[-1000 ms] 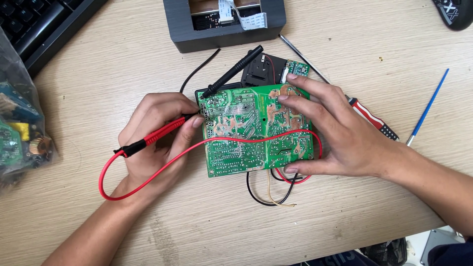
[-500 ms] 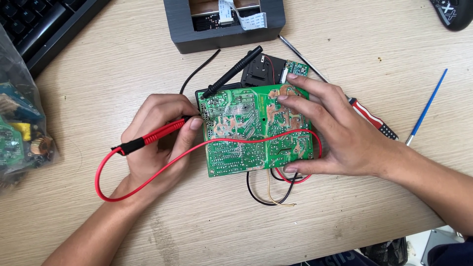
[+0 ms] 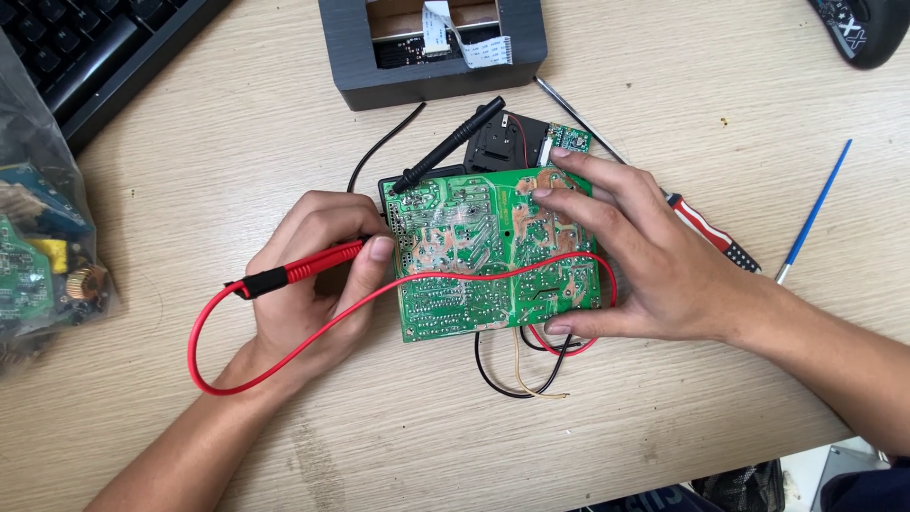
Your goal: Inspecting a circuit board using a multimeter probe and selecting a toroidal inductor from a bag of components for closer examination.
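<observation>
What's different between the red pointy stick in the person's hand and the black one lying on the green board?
The red test probe is pinched in the left hand, its tip meeting the left edge of the green circuit board; the black test probe is held by no hand and rests slanted across the board's top-left corner. The red probe's lead loops over the wooden desk; the black probe's is hidden. Both are slim, pen-shaped probes.

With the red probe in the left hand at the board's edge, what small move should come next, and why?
Probably slide the red probe tip a little onto a solder pad of the green circuit board. The left hand holds its tip just at the board's left edge, the black probe already rests on the upper left corner, and the right hand presses the board flat, so it looks steady.
</observation>
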